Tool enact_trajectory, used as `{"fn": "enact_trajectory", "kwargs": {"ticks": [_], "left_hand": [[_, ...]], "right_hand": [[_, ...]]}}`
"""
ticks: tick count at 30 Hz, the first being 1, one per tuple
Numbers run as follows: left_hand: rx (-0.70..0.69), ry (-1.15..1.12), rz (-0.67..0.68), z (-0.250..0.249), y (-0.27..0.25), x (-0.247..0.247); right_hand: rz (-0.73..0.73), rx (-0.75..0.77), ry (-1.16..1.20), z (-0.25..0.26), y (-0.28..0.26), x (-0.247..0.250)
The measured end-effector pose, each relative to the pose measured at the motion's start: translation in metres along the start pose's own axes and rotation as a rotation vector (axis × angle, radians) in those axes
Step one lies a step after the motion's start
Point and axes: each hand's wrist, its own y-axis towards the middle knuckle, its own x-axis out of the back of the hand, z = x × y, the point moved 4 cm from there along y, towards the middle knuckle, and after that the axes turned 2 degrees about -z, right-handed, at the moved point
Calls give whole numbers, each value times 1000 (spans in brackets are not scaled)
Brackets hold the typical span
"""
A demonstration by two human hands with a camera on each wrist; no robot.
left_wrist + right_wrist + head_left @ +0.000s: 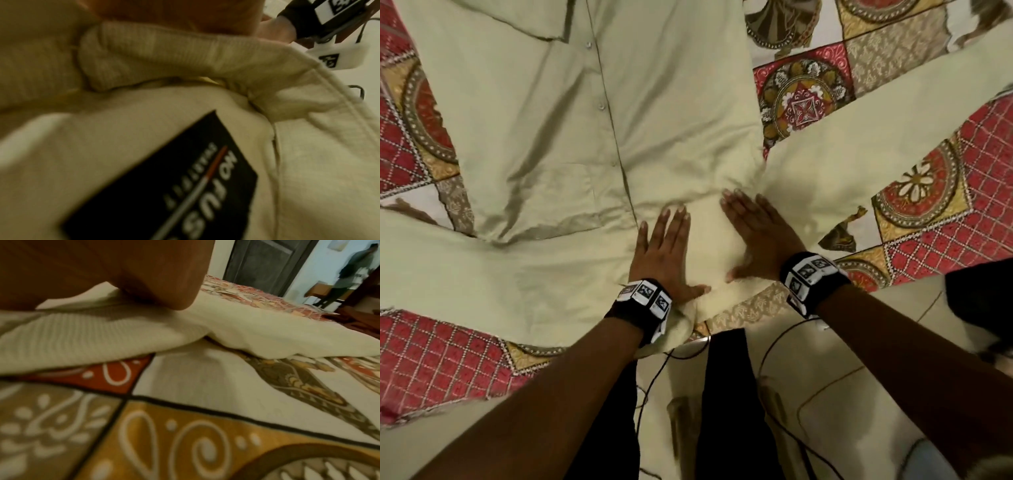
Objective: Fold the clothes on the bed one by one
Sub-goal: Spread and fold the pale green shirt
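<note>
Pale green shirt (571, 113) spread on patterned bedspread (804, 99), collar at 6 o'clock, black label (170, 183) blurred, "FUS" legible, left hand (662, 253) and right hand (755, 236) flat, fingers straight, pressing collar area.

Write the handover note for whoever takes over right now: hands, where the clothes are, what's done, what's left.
Left hand: open, flat on the shirt near its collar end.
Right hand: open, flat beside it, palms facing across a bunched ridge of cloth.
Shirt: pale green, buttoned, spread front-up on the patterned bedcover, sleeves out to both sides.
Done: laid out and being smoothed.
Left: no fold is visible yet; fold sleeves and body. No other clothes are in view.
</note>
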Motion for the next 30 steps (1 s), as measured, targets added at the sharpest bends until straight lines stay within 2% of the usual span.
{"fn": "enact_trajectory", "kwargs": {"ticks": [2,5,8,11,13,17,20,23,25,27,30], "left_hand": [[60,-6,39,-8,-4,1],[146,-10,114,-19,-5,4],[172,-49,172,-27,-6,11],[140,-166,116,-33,-4,23],[126,-222,70,-33,-1,27],[162,-142,119,-24,7,20],[165,-123,149,-21,11,24],[167,-175,89,-12,18,36],[178,-190,-23,6,30,50],[137,-165,-102,26,45,65],[25,-101,-97,48,66,74]], "right_hand": [[40,12,-31,-7,-6,-2],[67,-50,-25,-22,-24,0],[89,-61,-21,-29,-37,7],[23,-36,-41,-25,-39,23],[-13,41,-50,-14,-29,28],[11,173,-27,-3,-1,20],[60,87,-39,-21,0,18],[62,-30,-14,-31,-11,23],[15,-31,31,-24,-9,34],[-72,46,67,-8,8,46],[-117,214,42,12,57,52]]}}
